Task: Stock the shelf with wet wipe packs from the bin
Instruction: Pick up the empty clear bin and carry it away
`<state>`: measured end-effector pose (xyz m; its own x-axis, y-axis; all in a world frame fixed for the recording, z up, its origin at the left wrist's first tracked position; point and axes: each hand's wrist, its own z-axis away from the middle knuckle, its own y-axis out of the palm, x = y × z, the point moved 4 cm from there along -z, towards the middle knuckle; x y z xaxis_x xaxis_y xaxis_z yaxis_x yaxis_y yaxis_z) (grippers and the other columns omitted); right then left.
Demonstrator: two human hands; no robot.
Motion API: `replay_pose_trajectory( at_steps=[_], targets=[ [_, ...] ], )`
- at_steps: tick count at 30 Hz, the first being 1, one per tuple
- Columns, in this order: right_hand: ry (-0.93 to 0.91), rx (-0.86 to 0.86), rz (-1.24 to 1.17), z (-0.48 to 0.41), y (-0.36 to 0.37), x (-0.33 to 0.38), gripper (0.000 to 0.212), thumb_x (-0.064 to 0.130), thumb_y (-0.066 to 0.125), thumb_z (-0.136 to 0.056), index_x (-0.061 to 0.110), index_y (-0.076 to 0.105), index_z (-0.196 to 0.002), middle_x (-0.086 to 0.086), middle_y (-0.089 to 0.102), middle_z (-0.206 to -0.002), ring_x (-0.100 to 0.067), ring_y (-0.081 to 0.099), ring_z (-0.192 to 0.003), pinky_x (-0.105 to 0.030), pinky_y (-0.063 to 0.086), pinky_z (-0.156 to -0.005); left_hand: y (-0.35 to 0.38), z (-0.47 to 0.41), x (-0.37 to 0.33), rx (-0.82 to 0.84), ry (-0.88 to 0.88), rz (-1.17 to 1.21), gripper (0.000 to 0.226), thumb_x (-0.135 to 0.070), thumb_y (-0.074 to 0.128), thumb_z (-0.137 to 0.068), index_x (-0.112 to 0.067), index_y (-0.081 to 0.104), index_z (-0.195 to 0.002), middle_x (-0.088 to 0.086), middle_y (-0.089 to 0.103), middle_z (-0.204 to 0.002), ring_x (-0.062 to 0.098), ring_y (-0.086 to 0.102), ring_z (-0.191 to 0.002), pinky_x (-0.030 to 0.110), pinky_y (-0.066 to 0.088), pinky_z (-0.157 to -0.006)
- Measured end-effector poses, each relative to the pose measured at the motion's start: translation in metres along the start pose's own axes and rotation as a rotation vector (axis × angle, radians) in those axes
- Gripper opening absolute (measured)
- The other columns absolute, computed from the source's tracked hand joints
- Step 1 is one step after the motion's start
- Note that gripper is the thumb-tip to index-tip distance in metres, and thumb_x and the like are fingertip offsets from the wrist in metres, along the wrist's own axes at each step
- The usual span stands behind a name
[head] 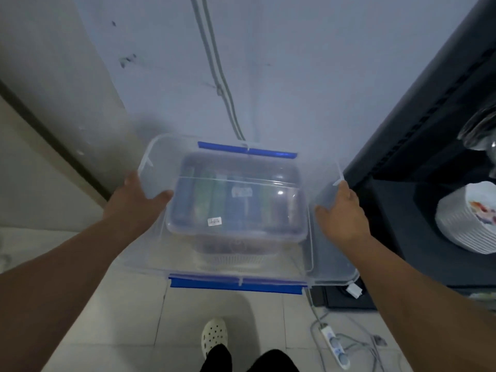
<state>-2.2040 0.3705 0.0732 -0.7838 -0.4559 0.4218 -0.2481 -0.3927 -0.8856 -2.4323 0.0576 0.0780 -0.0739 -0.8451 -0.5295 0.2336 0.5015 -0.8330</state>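
Observation:
I hold a clear plastic lid with blue latches flat in front of me. My left hand grips its left edge, thumb on top. My right hand grips its right edge. Through the lid I see the clear bin below, with several wet wipe packs standing on edge inside, blue, green and dark. The dark shelf unit stands at the right, close to my right hand.
A stack of white plates sits on the shelf at the right. A power strip with cables lies on the tiled floor at the lower right. My foot in a white clog is below the lid. Wall cables run down behind.

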Motion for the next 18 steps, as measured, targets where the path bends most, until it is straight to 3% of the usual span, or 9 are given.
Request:
replay_pose_trajectory(
  at_steps=[18],
  targets=[
    [0.073, 0.093, 0.049, -0.126, 0.065, 0.018, 0.083, 0.032, 0.052, -0.096, 0.010, -0.003, -0.154, -0.014, 0.003, -0.161, -0.040, 0.026, -0.140, -0.043, 0.030, -0.112, 0.075, -0.125, -0.016, 0.102, -0.043, -0.046, 0.075, -0.052, 0.058, -0.086, -0.011, 0.027, -0.141, 0.021, 0.052, -0.125, 0.042, 0.053, -0.110, 0.046, 0.045, -0.085]
  ],
)
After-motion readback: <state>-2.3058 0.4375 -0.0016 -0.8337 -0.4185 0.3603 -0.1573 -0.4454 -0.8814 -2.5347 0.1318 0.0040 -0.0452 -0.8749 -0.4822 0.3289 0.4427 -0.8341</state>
